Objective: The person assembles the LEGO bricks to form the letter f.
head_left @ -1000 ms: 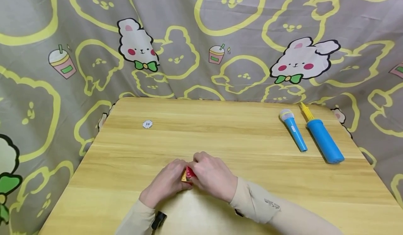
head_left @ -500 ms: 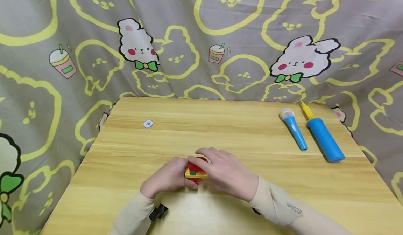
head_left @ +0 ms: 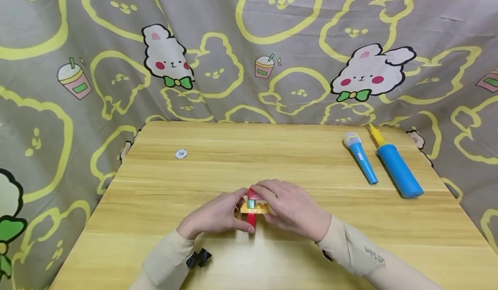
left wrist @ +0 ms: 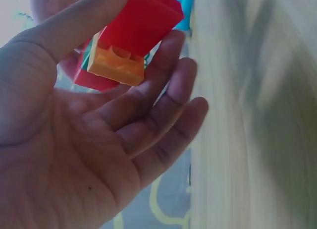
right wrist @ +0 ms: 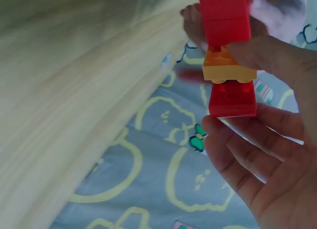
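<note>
Both hands hold a small stack of toy building blocks above the middle front of the table. In the head view the stack stands upright: a red lower block (head_left: 251, 221), a yellow studded block (head_left: 260, 208) across it, a small green piece (head_left: 251, 204) and a red upper block (head_left: 255, 194). My left hand (head_left: 212, 215) grips the stack from the left, its thumb on the red lower block. From the right my right hand (head_left: 296, 210) pinches it, fingers at the red upper block and thumb by the yellow block (right wrist: 229, 72). The green piece is mostly hidden in the left wrist view.
A white chip (head_left: 180, 154) marked 10 lies at the back left of the wooden table (head_left: 128, 221). At the back right lie a blue toy microphone (head_left: 362, 158) and a blue cylinder (head_left: 400, 171) with a yellow tip. A patterned curtain (head_left: 233, 17) hangs behind the table.
Both hands have shifted right with the block stack. It has turned and is less covered, so its red, yellow and green parts show. The right hand's grip has opened out around it.
</note>
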Motion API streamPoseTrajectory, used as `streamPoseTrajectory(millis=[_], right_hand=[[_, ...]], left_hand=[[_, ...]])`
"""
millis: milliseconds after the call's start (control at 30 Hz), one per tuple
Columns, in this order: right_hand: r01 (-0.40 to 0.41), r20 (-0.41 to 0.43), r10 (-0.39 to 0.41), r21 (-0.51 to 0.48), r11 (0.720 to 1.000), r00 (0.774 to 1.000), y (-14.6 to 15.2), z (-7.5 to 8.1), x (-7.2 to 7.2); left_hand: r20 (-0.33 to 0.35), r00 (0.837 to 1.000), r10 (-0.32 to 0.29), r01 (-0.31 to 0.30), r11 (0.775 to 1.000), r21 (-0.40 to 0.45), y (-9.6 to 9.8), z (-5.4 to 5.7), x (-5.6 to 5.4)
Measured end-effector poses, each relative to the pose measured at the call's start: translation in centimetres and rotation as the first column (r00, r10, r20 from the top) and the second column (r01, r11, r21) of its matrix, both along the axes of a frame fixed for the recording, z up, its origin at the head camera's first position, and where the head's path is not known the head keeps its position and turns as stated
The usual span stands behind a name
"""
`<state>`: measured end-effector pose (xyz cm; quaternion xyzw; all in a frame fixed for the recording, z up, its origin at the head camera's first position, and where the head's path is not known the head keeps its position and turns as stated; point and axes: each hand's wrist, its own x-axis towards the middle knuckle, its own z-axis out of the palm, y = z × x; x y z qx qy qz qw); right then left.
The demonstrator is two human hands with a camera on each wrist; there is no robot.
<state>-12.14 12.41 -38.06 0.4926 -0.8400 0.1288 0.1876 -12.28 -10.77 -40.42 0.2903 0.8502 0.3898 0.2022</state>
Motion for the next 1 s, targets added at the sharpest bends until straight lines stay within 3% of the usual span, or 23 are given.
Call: streamPoseTrajectory(millis=[100,233,433,633,800,1000], right_hand=[[0.012,0.062,-0.01,-0.025,1.0,0.998,0.5,-0.5,-0.6],[0.031,0.156,-0.025,-0.04,0.999,0.987,0.9,-1.0,-1.3],[0.067,0.318,-0.068,0.014,0.998,0.946,1.1,-1.6,-2.1],[0.057,0.451,-0.073,0.047,0.997,0.889,0.9,-2.7,-3.3],[0.056,0.489,-0.084,0.071,0.996,0.868,0.7,-3.7,-3.8],[0.075,0.457,-0.101,0.075,0.994,0.884,0.6,-4.6,-4.0]], left_hand=[[-0.037,0.999,0.022,-0.021,1.0,0.019,0.1,-0.2,0.3],[-0.145,0.989,0.018,-0.021,1.0,-0.018,0.4,-0.5,0.5],[-0.313,0.949,0.016,-0.067,0.986,-0.154,0.7,-1.1,0.4],[-0.43,0.901,-0.06,-0.064,0.961,-0.268,1.2,-1.9,-0.1],[-0.473,0.876,-0.093,-0.066,0.949,-0.308,1.6,-2.5,-0.3],[-0.495,0.86,-0.123,-0.074,0.929,-0.361,1.9,-2.7,-0.5]])
